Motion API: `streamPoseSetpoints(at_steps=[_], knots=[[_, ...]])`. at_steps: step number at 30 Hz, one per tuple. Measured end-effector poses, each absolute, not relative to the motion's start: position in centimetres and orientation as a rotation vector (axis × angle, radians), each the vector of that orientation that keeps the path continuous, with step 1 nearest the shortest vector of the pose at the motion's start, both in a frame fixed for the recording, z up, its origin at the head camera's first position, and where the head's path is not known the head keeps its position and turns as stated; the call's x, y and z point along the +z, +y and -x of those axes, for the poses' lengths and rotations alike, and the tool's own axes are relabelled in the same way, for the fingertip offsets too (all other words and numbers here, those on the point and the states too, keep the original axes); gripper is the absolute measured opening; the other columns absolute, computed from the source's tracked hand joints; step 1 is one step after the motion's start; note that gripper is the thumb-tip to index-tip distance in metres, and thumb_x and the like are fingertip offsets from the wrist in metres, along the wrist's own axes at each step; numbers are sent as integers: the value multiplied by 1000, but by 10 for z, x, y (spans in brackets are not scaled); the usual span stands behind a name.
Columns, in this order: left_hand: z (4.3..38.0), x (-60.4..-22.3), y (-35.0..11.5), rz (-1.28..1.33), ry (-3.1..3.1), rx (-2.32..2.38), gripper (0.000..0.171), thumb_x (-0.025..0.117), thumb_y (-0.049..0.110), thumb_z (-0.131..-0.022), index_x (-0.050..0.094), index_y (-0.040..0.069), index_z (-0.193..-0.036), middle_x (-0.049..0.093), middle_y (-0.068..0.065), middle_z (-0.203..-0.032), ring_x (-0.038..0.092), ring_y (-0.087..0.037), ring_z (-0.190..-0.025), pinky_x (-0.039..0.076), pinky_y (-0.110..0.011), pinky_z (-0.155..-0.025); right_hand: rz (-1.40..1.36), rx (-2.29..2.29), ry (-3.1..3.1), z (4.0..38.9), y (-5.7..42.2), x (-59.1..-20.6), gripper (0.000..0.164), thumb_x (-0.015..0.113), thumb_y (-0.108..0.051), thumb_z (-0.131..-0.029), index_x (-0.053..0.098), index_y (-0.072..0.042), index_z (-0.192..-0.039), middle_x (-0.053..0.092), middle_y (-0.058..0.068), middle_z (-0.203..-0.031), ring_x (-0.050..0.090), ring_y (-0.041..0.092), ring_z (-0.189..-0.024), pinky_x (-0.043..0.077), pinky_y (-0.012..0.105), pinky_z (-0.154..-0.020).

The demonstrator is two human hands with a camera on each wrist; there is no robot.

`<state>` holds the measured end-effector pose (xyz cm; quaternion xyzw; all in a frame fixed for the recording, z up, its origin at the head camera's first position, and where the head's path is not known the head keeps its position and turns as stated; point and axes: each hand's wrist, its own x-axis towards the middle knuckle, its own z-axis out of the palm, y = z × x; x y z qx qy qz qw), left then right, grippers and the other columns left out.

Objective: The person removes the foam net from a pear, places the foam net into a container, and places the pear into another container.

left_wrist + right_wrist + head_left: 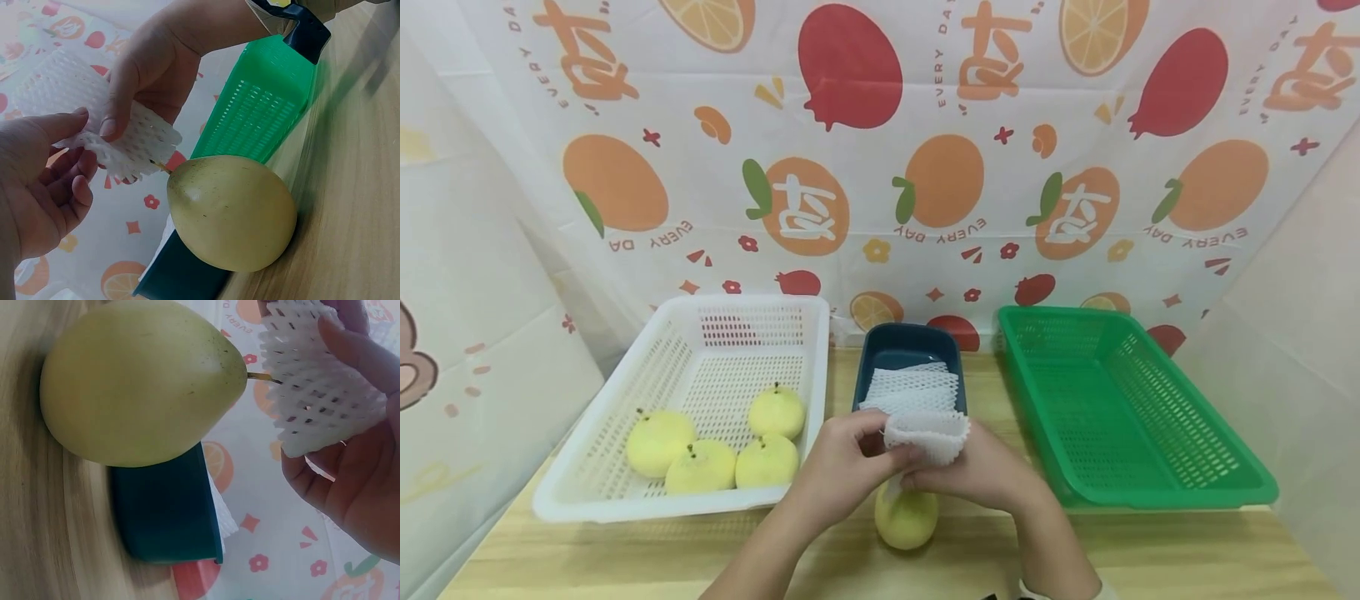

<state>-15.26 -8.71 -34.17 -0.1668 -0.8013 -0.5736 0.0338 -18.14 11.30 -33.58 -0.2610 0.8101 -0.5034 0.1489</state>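
A yellow-green pear (907, 523) stands upright on the table, stem up, just below both hands. Above its stem is a white foam net sleeve (934, 433), apart from the fruit in the wrist views. My left hand (841, 463) pinches one edge of the sleeve between thumb and fingers. On the other side, my right hand (983, 468) grips the same net, with its thumb pressed on the mesh (325, 394). The sleeve's lower rim hangs over the pear's stem (160, 167).
Behind the hands, a dark blue tray (867, 367) holds more foam nets (917, 385). At left, a white basket (826, 358) contains several pears (700, 467). A green basket (1037, 417) stands at right. Fruit-printed cloth (880, 275) hangs behind the wooden table (625, 558).
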Motion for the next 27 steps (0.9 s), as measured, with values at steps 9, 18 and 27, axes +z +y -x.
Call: streamPoseSetpoints(at_steps=[9,18,27], knots=[[152,-341,-86,600,-2247,-1958,13,80,21,-83,77,16,-94,69,2,-99,62,-14,-92,56,-28,-76,707,-1360,2383,178,104,-337,43,83,-30,-79,65,-27,-118,68,-9,-112,64,13,-99,53,31,-86],[155,-336,-90,275,-2043,-2117,17,74,14,-88,74,7,-103,72,-7,-98,64,-13,-85,56,-27,-72,772,-1406,2560,186,111,-340,17,79,-23,-83,74,-17,-97,74,-2,-94,64,13,-79,56,28,-68],[159,-339,-94,3,-2079,-2114,24,76,17,-87,73,4,-107,71,-11,-96,62,-13,-82,54,-23,-69,458,-1835,2477,200,131,-342,31,76,-19,-86,70,-6,-114,72,11,-105,67,18,-88,57,27,-75]])
